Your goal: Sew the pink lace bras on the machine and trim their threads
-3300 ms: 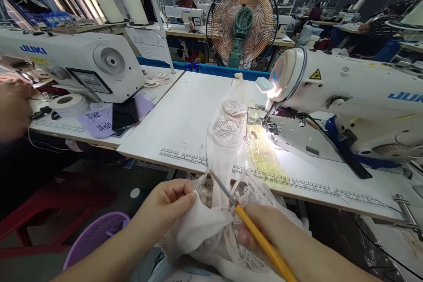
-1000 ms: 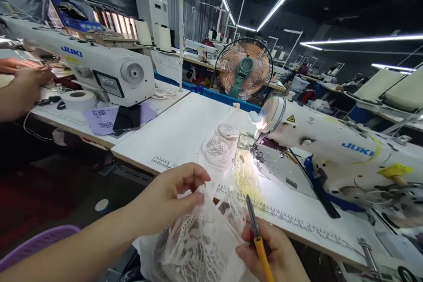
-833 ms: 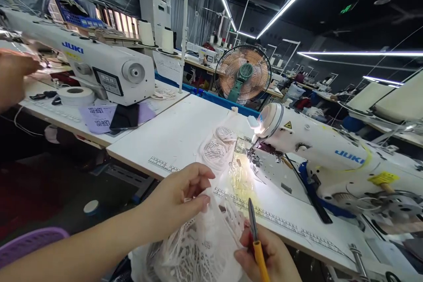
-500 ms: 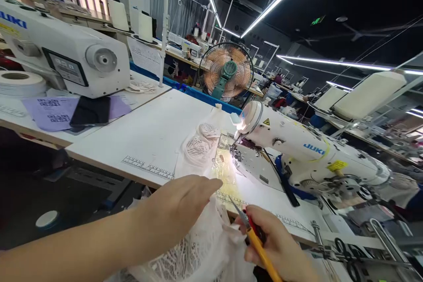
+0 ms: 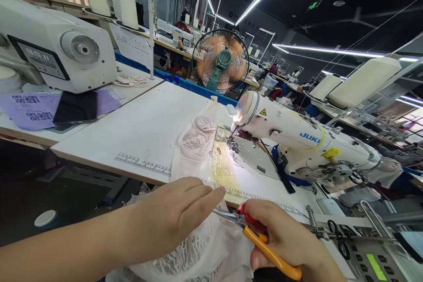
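Likely trimming; right hand (image 5: 280,233) grasps scissors (image 5: 257,239); left hand (image 5: 175,218) over lace garment (image 5: 205,246), grip unclear; next snip likely needs steadying.

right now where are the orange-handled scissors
The scissors are in the right hand, low and right of centre in the head view, blades pointing toward the left hand.

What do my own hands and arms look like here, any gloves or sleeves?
Your left hand and right hand are ungloved, with no rings visible. The left forearm and the short visible stretch of right forearm show no sleeve, watch or bracelet.
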